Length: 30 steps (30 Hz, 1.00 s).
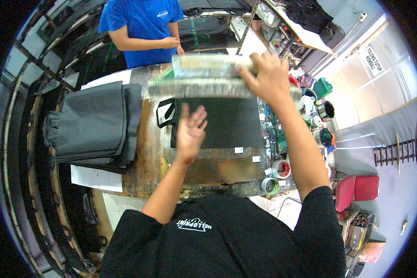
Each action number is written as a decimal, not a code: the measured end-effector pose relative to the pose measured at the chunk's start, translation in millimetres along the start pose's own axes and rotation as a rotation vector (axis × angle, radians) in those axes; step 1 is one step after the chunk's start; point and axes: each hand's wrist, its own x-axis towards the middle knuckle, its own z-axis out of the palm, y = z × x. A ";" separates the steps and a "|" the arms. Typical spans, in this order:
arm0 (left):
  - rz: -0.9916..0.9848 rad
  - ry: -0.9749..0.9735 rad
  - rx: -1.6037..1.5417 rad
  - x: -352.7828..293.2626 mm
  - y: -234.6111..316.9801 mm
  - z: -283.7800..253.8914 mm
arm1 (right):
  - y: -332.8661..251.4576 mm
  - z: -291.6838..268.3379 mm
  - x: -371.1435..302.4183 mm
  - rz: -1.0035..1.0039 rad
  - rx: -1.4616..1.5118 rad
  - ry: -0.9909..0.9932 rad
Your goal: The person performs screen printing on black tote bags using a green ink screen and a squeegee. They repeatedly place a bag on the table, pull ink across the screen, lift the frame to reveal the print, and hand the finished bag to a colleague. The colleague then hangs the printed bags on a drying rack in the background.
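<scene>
My right hand [269,78] is closed around the right part of a pale, paint-stained screen-printing frame [199,89], which is raised and tilted above the table and smeared by motion. Beneath it a flat black fabric bag [229,123] lies on the worktable, with its dark strap handle [160,121] looped out to the left. Over the bag's left part hovers my left hand [191,132], slightly blurred, fingers spread and holding nothing. The frame hides the bag's far edge.
Dark fabric bags [90,123] are stacked on the left. Tape rolls [281,169], tins [325,110] and other supplies crowd the stained worktable's [148,171] right side. Across the table stands a person in a blue shirt [146,28]. A red chair [356,190] is at the right.
</scene>
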 end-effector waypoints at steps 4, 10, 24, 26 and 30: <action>-0.297 0.267 -0.717 -19.9 58.4 1.1 | -3.6 15.5 -75.4 -0.057 0.067 -0.262; -0.681 0.416 -0.357 -97.4 -39.0 -62.2 | -17.4 78.1 -152.9 0.071 0.157 -0.465; -0.807 0.501 -0.243 -104.3 -67.4 -75.7 | -55.7 84.3 -201.3 0.101 0.171 -0.585; -0.800 0.484 -0.236 -105.4 -68.7 -74.7 | -54.1 97.0 -192.9 0.099 0.171 -0.549; -0.843 0.521 -0.233 -99.4 -57.1 -68.1 | -34.4 144.7 -166.9 0.117 0.137 -0.473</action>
